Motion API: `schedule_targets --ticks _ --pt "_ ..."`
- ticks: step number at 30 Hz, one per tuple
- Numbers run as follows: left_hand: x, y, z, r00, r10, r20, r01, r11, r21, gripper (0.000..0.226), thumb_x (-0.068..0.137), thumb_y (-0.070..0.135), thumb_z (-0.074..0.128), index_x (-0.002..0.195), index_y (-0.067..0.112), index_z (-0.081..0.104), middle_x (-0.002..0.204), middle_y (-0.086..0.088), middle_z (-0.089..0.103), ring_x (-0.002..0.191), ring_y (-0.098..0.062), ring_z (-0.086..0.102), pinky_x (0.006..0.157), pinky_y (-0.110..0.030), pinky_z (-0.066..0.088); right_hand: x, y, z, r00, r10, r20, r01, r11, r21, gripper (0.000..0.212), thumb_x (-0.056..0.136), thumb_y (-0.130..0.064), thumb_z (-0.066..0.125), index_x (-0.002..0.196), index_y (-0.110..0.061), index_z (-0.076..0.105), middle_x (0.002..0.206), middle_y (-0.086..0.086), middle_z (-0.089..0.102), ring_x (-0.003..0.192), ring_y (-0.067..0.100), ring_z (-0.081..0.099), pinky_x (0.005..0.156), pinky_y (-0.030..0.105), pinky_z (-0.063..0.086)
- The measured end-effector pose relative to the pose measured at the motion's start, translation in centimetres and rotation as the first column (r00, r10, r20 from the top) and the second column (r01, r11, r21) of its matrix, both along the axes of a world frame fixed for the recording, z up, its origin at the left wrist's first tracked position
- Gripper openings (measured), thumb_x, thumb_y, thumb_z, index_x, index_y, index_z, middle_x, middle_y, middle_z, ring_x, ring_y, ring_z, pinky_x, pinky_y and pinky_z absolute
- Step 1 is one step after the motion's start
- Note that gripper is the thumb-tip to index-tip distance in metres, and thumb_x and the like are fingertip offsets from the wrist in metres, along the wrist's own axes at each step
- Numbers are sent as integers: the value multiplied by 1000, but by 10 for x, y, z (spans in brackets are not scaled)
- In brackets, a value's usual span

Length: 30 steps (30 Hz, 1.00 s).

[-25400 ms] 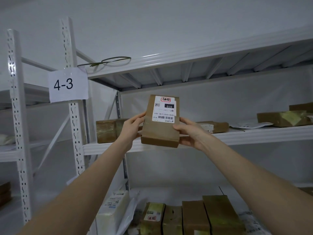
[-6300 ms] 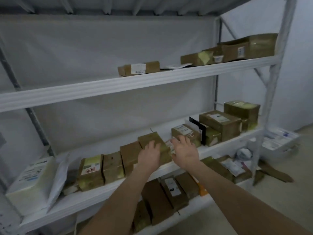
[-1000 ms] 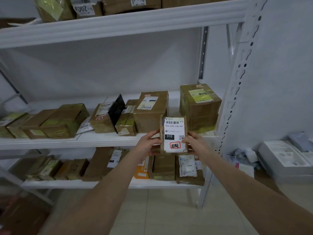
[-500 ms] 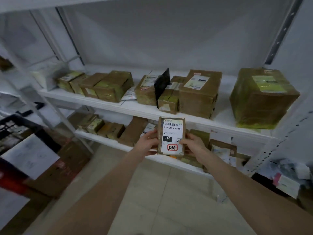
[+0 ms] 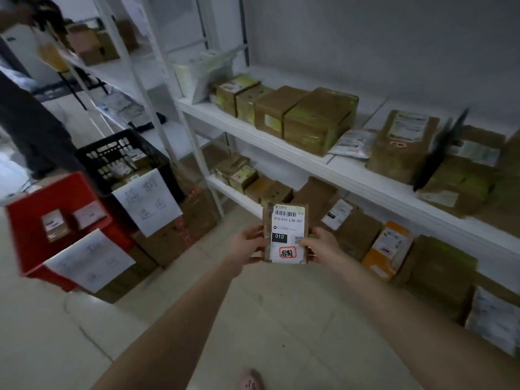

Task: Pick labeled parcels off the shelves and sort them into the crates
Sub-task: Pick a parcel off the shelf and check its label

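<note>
where legible on parcel (image 5: 285,234), label (image 5: 288,229): "010-010-l30-551", "010"

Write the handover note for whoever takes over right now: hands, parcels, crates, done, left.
Left hand grips the left edge of the labeled parcel. Right hand grips its right edge. The label faces the camera, in the air in front of the shelves.
Red crate and black crate sit atop cartons to the left, each with a paper sign. Two small parcels show in the red one.
Done: this parcel is off the shelf.
Left: drop it in the matching crate (signs too blurred to read), then work through the shelved parcels.
</note>
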<state>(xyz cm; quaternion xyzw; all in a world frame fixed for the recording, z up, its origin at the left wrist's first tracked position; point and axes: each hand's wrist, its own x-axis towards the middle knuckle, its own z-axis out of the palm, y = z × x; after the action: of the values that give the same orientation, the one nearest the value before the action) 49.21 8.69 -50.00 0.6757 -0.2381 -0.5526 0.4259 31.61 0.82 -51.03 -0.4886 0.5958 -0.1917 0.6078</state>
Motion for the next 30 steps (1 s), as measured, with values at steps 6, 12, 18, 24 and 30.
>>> schedule_targets --ticks 6,12,18,24,30 --pt "129 14 -7 986 167 7 -167 986 2 47 84 4 65 128 17 55 113 3 67 104 -22 65 94 -50 51 144 -10 -13 985 168 -32 -169 986 -12 40 83 -4 65 120 -17 58 106 3 67 87 18 67 77 38 59" --pt "229 21 -20 937 349 22 -349 937 2 50 87 8 64 134 17 50 115 2 66 101 -20 65 88 -48 55 262 -20 -19 953 301 -11 -302 953 -24 48 81 -2 67 125 -18 57 110 8 68 93 23 68 79 40 58" --pt "315 5 -31 871 491 -2 -491 871 -11 50 86 7 62 134 17 52 117 -1 65 104 -25 65 88 -51 54 367 -53 -28 906 423 -35 -424 904 -55 40 80 -3 69 115 -20 61 93 -2 66 82 15 67 67 29 57" --pt "415 -34 -33 814 581 -14 -581 812 -47 44 89 6 61 131 16 52 118 -1 66 89 -19 71 62 -35 59 483 -106 -41 842 539 -24 -539 837 -95 33 79 -1 69 107 -18 61 99 3 68 73 6 62 62 22 52" --pt "503 -87 -37 776 631 -18 -631 775 -23 54 88 0 56 138 15 45 124 -3 62 102 -23 66 74 -39 59 583 -164 -46 821 568 -63 -571 812 -123 46 83 -8 69 128 -11 55 112 5 65 75 3 56 59 17 44"
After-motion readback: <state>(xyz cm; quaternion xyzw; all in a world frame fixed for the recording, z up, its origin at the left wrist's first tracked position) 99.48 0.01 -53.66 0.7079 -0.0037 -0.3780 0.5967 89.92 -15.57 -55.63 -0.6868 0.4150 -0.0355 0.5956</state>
